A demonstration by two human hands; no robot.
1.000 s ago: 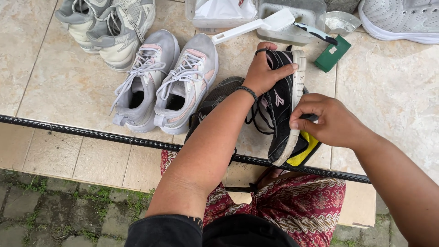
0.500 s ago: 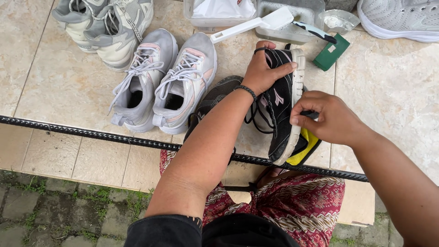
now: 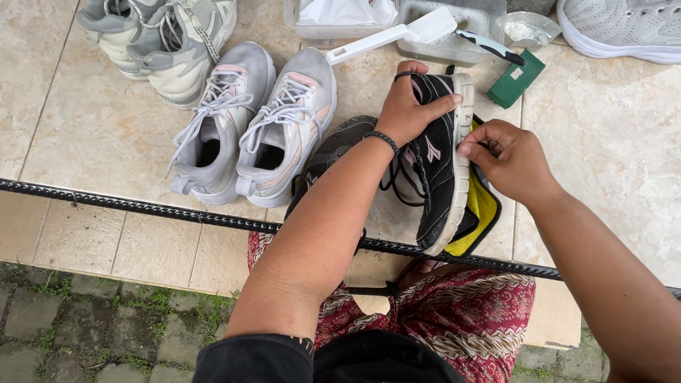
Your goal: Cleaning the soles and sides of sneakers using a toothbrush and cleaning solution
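Note:
My left hand grips the toe end of a black sneaker with a white sole, held on its side over the tiled floor. My right hand pinches at the white sole edge of that sneaker, fingers closed against it. A yellow cloth lies under the shoe's right side. A second dark sneaker lies beneath my left forearm, mostly hidden.
A grey-and-pink sneaker pair stands to the left, another grey pair at top left, a white shoe at top right. A white brush, plastic tubs, a green block sit behind. A black metal bar crosses in front.
My right hand has moved up along the sole, from the heel end toward the middle of the black sneaker. The left hand keeps its grip on the toe.

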